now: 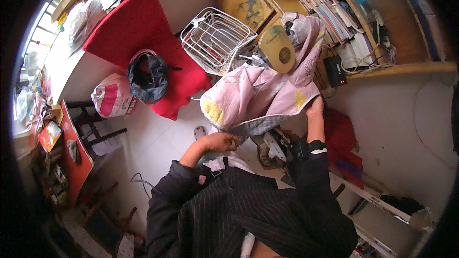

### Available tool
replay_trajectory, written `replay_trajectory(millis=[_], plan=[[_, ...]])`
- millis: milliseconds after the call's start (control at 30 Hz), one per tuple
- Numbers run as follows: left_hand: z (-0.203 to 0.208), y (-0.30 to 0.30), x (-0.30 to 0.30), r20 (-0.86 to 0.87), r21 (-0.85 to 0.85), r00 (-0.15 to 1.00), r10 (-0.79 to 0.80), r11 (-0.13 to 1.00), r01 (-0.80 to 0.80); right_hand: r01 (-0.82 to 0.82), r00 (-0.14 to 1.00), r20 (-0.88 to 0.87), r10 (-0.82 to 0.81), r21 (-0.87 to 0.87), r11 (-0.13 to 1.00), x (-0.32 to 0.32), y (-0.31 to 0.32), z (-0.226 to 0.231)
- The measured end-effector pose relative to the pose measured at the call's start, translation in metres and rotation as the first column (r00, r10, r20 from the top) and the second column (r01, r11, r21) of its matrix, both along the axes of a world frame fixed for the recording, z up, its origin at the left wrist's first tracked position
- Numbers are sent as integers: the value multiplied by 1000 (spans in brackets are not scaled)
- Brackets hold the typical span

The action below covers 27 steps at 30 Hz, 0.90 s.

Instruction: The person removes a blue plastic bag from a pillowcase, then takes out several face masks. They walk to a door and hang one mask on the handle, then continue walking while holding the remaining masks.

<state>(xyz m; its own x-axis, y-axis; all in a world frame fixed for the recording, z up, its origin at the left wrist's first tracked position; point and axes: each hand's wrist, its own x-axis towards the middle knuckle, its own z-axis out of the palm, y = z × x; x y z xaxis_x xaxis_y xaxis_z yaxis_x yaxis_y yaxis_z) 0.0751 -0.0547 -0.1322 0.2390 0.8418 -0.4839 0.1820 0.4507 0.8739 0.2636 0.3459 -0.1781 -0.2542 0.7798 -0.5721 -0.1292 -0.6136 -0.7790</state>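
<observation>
A pink padded scooter cover [248, 93] with yellow patches and a checked underside drapes over the front of a scooter. At its right lower corner, my right hand [314, 107] is closed on the cover's edge. My left hand [220, 142] is just below the cover's left hem, its fingers curled inward; whether they pinch anything is hidden. An oval yellow-brown piece [277, 48] lies on top of the cover. Ahead of it stands a white wire basket [215, 38]. Below the cover, part of the scooter's body [273, 147] shows between my arms.
A red cloth [129, 28] hangs at the left under a dark bag [147, 79], beside a white and pink sack [114, 95]. Bookshelves with books [334, 14] and a black box [333, 70] with cables stand at right. A red-topped table [79, 162] is at far left.
</observation>
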Motion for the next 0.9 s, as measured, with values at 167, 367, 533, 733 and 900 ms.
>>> replay_trajectory(millis=[167, 367, 533, 733, 900], plan=[[29, -25, -6, 117, 110, 976, 186, 974, -199, 2, 996, -91, -8, -66, 998, -19, -45, 15], [45, -63, -30, 137, 16, 869, 476, 876, -482, -162, 971, -188, 144, -85, 983, -25, -103, 19], [47, -74, -38, 131, -53, 783, 608, 793, -607, -351, 935, 98, 341, 114, 929, -32, -117, -12], [45, -82, -41, 116, -50, 706, 699, 714, -699, -597, 708, 590, 388, 206, 775, -33, -115, -45], [38, -92, -55, 202, -99, 453, 868, 478, -873, -765, 522, 751, 405, 203, 611, -40, -131, -38]])
